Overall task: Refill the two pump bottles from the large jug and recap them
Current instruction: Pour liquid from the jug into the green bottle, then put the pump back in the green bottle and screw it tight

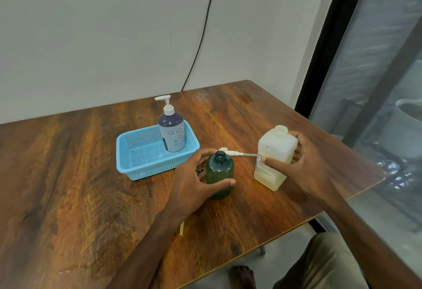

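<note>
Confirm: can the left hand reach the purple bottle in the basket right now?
Probably, once freed: the left hand grips the green bottle; the purple bottle stands upright in the blue basket just beyond, nothing between.

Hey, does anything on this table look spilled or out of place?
The green bottle is uncapped; its pump lies loose on the table behind it, tube pointing at the jug. A dark, wet-looking blotch marks the far corner.
</note>
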